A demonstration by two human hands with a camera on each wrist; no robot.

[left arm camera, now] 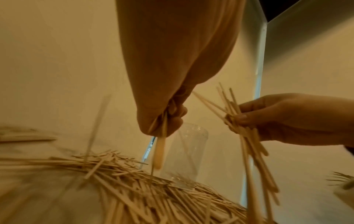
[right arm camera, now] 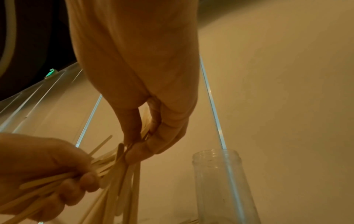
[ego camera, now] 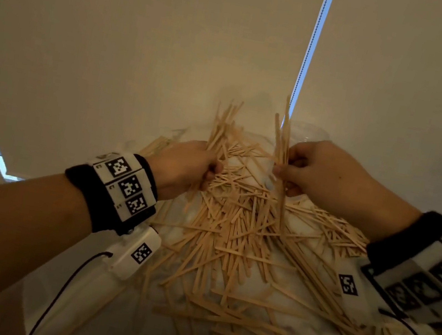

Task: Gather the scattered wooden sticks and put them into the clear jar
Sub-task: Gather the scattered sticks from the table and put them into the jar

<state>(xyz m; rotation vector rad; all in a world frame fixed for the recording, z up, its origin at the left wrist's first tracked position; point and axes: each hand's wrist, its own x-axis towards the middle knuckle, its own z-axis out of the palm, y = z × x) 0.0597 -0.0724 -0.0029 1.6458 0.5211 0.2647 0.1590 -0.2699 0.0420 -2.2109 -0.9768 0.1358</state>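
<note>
A big loose pile of thin wooden sticks (ego camera: 233, 228) covers the white table (ego camera: 108, 309). My left hand (ego camera: 212, 170) grips a fanned bunch of sticks (ego camera: 222, 126) at the pile's far left. My right hand (ego camera: 282, 171) pinches a second bunch (ego camera: 283, 137) held nearly upright, its lower ends still in the pile. The clear jar (ego camera: 310, 131) stands upright just behind the right hand, mouth open. In the left wrist view the jar (left arm camera: 187, 151) stands behind my left hand (left arm camera: 168, 119). The right wrist view shows the jar (right arm camera: 220, 181) to the right of my right hand (right arm camera: 141, 145).
A pale roller blind (ego camera: 148, 38) hangs close behind the table, with a bead chain (ego camera: 309, 53) running down toward the jar. Sticks spread to the table's near and right edges. Black cables (ego camera: 69, 282) trail from the wrist devices.
</note>
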